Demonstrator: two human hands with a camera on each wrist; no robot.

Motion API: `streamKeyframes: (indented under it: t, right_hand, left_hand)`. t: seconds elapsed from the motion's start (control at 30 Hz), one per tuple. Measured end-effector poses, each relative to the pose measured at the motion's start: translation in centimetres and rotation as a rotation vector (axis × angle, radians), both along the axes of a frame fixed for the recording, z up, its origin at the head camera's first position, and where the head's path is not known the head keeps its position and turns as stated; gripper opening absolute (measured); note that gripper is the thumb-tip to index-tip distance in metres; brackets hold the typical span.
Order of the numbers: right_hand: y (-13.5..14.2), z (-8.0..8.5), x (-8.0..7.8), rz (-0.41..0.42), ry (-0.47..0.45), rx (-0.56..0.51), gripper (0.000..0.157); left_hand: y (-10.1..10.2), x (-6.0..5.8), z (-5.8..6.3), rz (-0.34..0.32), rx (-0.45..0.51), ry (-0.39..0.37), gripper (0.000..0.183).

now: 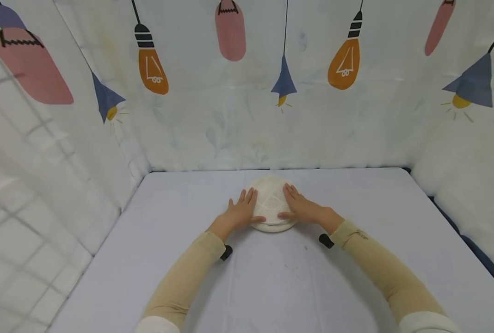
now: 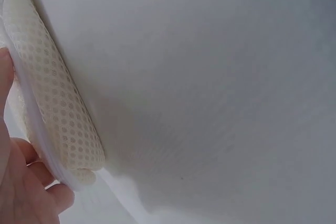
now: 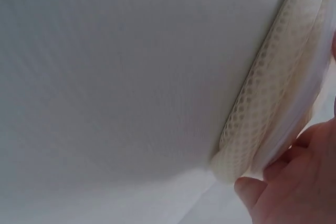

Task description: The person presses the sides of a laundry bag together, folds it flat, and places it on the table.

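A round cream mesh bag [image 1: 270, 203], looking like a laundry bag, lies on the white table [image 1: 268, 286]. My left hand [image 1: 240, 212] rests on its left side, fingers extended forward and thumb toward the front edge. On the opposite side my right hand [image 1: 307, 210] touches it in much the same way. Honeycomb mesh and a smooth pale band along the rim of the bag [image 2: 63, 103] show in the left wrist view. In the right wrist view the bag [image 3: 262, 93] stands a little thick at its edge, with the fingers [image 3: 283, 163] against it. The bag's underside is hidden.
A pale curtain [image 1: 247, 129] printed with hanging lamps and bulbs rises behind the table's far edge. More pale fabric [image 1: 22, 231] hangs along the left and right sides. Dark wrist straps [image 1: 326, 241] sit below both forearms.
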State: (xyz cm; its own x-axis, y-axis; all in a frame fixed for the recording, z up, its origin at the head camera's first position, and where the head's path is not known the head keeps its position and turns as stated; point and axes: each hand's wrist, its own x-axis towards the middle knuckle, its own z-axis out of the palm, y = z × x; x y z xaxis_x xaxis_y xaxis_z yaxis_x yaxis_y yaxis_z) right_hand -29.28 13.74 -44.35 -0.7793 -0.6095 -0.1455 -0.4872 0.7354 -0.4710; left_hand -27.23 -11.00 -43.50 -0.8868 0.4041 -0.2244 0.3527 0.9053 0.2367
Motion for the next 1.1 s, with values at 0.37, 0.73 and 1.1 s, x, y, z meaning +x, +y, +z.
streamKeyframes:
  t: [0.37, 0.73, 1.1]
  right_hand:
    - [-0.3, -0.7, 0.5, -0.046, 0.033, 0.055, 0.102]
    - [-0.9, -1.1, 0.4, -0.049, 0.043, 0.135, 0.101]
    - [-1.4, -0.6, 0.5, -0.045, 0.038, 0.165, 0.098]
  left_hand:
    - [0.4, 0.0, -0.4, 0.012, 0.005, 0.018, 0.102]
    - [1.0, 0.2, -0.3, 0.03, -0.056, 0.035, 0.103]
    - [1.3, 0.0, -0.6, 0.049, -0.063, 0.046, 0.103]
